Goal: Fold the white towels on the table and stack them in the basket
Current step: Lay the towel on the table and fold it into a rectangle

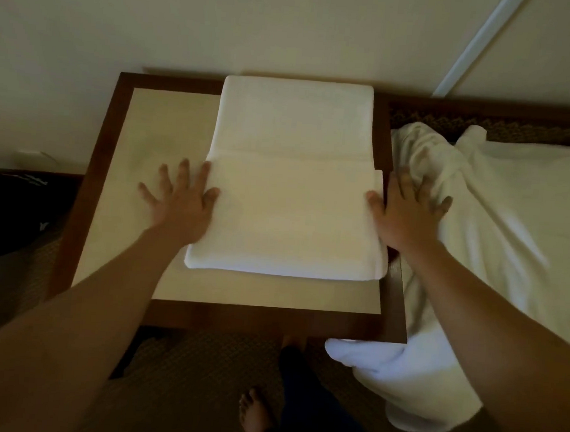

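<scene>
Folded white towel (288, 196) flat on the wooden-framed table (137, 131). Left hand (180, 198) and right hand (405, 214) spread flat, fingers straight, gripping nothing, flanking the towel's edges, possibly touching. No readable writing. Rumpled white cloth (479, 212) alongside.

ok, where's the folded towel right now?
In the head view, the folded white towel lies flat on the right half of the wooden table, between the left hand and right hand, far edge near the wall.

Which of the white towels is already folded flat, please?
The white towel on the table, lying between both hands. It has straight edges and a visible fold line; the other white cloth, right of the table, lies crumpled and hangs down.
</scene>
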`<state>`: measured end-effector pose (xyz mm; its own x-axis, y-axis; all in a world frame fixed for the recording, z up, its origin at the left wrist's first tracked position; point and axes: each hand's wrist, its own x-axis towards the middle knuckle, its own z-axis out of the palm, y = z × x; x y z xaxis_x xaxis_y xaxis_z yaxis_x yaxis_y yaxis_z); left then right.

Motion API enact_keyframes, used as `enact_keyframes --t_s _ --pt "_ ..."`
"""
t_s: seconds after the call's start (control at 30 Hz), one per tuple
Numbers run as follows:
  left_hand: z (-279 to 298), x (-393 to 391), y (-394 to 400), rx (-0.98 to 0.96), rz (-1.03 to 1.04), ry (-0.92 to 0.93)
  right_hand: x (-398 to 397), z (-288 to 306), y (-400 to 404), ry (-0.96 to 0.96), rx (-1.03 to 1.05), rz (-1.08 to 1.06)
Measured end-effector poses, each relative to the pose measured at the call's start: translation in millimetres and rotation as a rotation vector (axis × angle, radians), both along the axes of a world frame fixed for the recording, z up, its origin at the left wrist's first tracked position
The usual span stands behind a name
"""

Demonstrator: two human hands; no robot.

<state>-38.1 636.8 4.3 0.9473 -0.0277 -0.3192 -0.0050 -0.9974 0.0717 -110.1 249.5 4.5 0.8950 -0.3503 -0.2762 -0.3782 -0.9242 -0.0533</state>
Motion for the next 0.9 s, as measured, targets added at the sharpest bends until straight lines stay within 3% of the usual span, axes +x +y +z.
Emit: enact_keyframes --t_s 0.1,0.17,0.2,0.3,0.47,0.63,0.73,0.8,0.9 --pt "13 -34 6 -0.287 -0.006 -0.266 -38 6 3 -0.208 0.085 0.124" --pt "16 -71 13 -0.442 -0.242 -0.422 -76 4 13 -0.289 0.099 0.355" --pt "15 -90 18 -0.459 -0.365 -0.405 -94 -1 16 -0.276 0.087 0.463" --pt "9 -114 32 -0.269 -0.499 -0.18 -117 -10 18 -0.206 0.07 0.499" --pt "7 -100 28 -0.109 -0.499 -0.245 -103 0 28 -0.245 0.024 0.438" --pt "38 -92 22 -0.286 -0.302 -0.155 -104 30 34 -0.253 0.284 0.245" --pt "62 -107 29 -0.617 0.042 -0.013 -125 55 39 -0.376 0.576 0.139" --pt "76 -125 37 -0.888 0.245 -0.045 -143 71 44 -0.465 0.792 0.051" --pt "92 -146 47 -1.188 0.4 -0.091 -160 89 53 -0.559 0.952 -0.034"
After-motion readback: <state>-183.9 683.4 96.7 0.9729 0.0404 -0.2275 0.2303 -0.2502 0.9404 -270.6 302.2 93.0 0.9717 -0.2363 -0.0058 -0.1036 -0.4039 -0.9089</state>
